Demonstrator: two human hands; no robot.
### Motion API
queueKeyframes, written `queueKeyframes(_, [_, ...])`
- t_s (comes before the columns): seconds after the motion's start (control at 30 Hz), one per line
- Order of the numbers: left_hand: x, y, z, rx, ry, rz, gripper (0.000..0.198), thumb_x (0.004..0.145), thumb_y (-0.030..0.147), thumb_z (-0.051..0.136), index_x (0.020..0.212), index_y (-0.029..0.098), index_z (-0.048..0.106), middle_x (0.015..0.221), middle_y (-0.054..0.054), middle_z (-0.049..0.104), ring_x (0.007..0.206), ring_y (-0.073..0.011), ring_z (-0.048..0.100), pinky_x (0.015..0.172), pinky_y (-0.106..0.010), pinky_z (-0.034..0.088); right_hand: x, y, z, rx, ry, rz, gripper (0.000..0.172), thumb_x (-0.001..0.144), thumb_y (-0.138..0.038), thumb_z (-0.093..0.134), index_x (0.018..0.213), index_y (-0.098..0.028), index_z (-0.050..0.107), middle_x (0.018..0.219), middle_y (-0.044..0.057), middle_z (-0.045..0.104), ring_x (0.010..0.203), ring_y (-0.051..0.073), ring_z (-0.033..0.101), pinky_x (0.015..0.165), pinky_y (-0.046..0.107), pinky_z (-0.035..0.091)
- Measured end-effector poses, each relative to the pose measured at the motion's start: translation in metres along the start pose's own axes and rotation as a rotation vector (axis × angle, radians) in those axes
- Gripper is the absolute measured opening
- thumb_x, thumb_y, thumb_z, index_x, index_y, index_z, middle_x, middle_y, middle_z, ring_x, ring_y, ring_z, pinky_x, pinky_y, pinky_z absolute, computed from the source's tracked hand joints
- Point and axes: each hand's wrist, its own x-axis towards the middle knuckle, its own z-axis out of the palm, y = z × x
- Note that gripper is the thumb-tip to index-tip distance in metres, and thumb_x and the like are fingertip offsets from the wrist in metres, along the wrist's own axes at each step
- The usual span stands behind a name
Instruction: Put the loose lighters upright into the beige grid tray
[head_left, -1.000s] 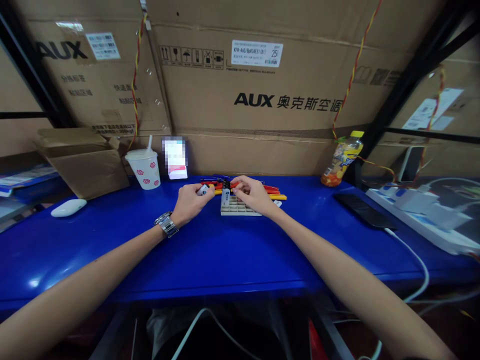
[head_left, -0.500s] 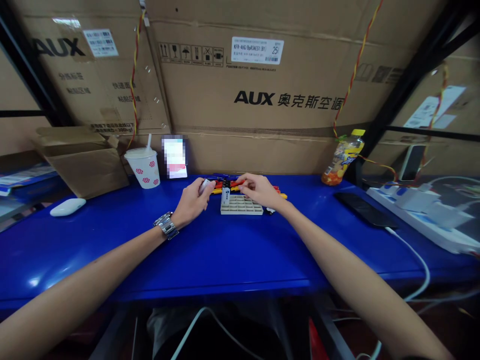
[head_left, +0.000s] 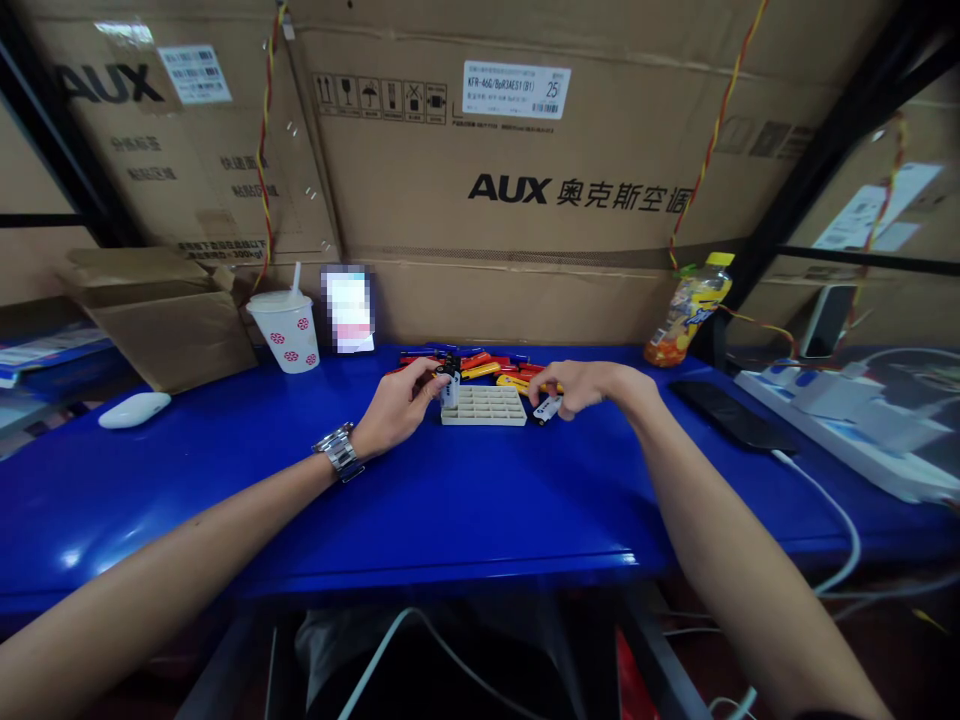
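A beige gridded tray (head_left: 484, 407) lies on the blue table (head_left: 450, 490), with a white lighter standing in its left corner. My left hand (head_left: 401, 405), a watch on its wrist, pinches that white lighter (head_left: 450, 387) at the tray's left end. My right hand (head_left: 581, 385) is closed on another white lighter (head_left: 550, 408) just right of the tray. A heap of red, orange and yellow lighters (head_left: 480, 365) lies behind the tray.
A paper cup with straw (head_left: 286, 330) and a cardboard box (head_left: 161, 315) stand at the back left, a white mouse (head_left: 135, 410) further left. A drink bottle (head_left: 686, 315), a black phone (head_left: 731, 415) and a white power strip (head_left: 847, 430) are on the right. Large cartons form the back wall.
My right hand has moved from above the tray's back edge to its right side and closed on a white lighter. My left hand has brought its lighter to the tray's left corner.
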Motion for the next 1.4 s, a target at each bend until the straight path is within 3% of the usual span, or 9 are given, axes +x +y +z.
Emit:
queueKeyframes(0.17, [0.001,0.0,0.003,0.046,-0.028,0.047,0.014,0.093,0.031,0.051,0.098,0.018,0.055,0.077,-0.002,0.07,0.066,-0.0149,0.064,0.062,-0.026,0.046,0.004,-0.004,0.004,-0.114,-0.005,0.071,0.036,0.055,-0.008,0.06,0.085,-0.024,0.069,0.08,0.001,0.062,0.066,0.015,0.052,0.055,0.026,0.032])
queueKeyframes(0.3, [0.001,-0.003,0.005,0.058,-0.033,0.044,0.015,0.091,0.028,0.053,0.103,0.018,0.051,0.082,-0.003,0.072,0.07,-0.0162,0.066,0.063,-0.027,0.047,0.006,0.002,0.006,-0.041,0.087,0.006,0.029,0.056,-0.008,0.062,0.081,-0.021,0.068,0.078,0.001,0.063,0.066,0.015,0.052,0.056,0.026,0.033])
queueKeyframes(0.47, [0.001,-0.003,0.006,0.066,-0.063,0.052,0.011,0.091,0.026,0.051,0.1,0.018,0.051,0.083,-0.004,0.069,0.07,-0.0153,0.063,0.066,-0.028,0.047,0.007,0.008,0.006,0.062,0.303,-0.132,0.015,0.061,-0.013,0.061,0.074,-0.019,0.058,0.069,-0.001,0.06,0.061,0.013,0.049,0.057,0.026,0.032])
queueKeyframes(0.6, [0.002,-0.002,0.004,0.117,-0.103,0.054,0.008,0.09,0.026,0.051,0.092,0.018,0.052,0.083,-0.005,0.065,0.071,-0.0161,0.06,0.066,-0.03,0.045,0.01,0.005,0.006,0.092,0.514,-0.136,0.019,0.064,-0.02,0.063,0.077,-0.02,0.049,0.067,-0.002,0.058,0.058,0.012,0.045,0.057,0.026,0.031])
queueKeyframes(0.77, [0.003,-0.005,0.003,0.163,-0.16,0.09,0.014,0.091,0.029,0.049,0.083,0.018,0.052,0.079,-0.004,0.062,0.069,-0.0162,0.056,0.065,-0.03,0.043,0.022,-0.003,0.013,0.421,0.738,-0.206,0.013,0.081,-0.031,0.055,0.082,-0.02,0.048,0.067,0.001,0.063,0.057,0.013,0.052,0.057,0.026,0.037])
queueKeyframes(0.93, [0.003,-0.01,0.003,0.197,-0.257,0.087,0.023,0.088,0.039,0.055,0.08,0.018,0.052,0.077,-0.004,0.061,0.068,-0.0168,0.055,0.061,-0.03,0.042,0.037,-0.015,0.024,0.514,0.755,-0.219,0.032,0.09,-0.048,0.045,0.084,-0.018,0.055,0.06,0.001,0.059,0.052,0.013,0.051,0.055,0.026,0.038])
queueKeyframes(1.1, [0.001,-0.013,0.002,0.235,-0.3,0.091,0.031,0.082,0.048,0.061,0.08,0.018,0.054,0.078,-0.004,0.062,0.068,-0.0174,0.056,0.06,-0.03,0.042,0.045,-0.022,0.033,0.536,0.727,-0.145,0.018,0.084,-0.029,0.046,0.096,-0.018,0.053,0.066,0.001,0.058,0.055,0.013,0.049,0.054,0.026,0.036])
queueKeyframes(1.2, [0.001,-0.015,0.002,0.224,-0.299,0.103,0.029,0.083,0.046,0.059,0.078,0.018,0.055,0.076,-0.003,0.062,0.067,-0.0166,0.057,0.059,-0.03,0.043,0.045,-0.025,0.034,0.554,0.65,-0.078,0.024,0.082,-0.019,0.042,0.106,-0.017,0.045,0.066,0.001,0.057,0.058,0.015,0.052,0.056,0.026,0.038])
queueKeyframes(1.4, [0.0,-0.014,0.002,0.253,-0.306,0.118,0.027,0.084,0.043,0.06,0.076,0.018,0.055,0.073,-0.003,0.062,0.063,-0.0162,0.055,0.056,-0.029,0.041,0.039,-0.03,0.032,0.514,0.681,-0.206,0.026,0.095,-0.034,0.034,0.112,-0.019,0.046,0.079,0.004,0.06,0.067,0.015,0.056,0.061,0.027,0.042])
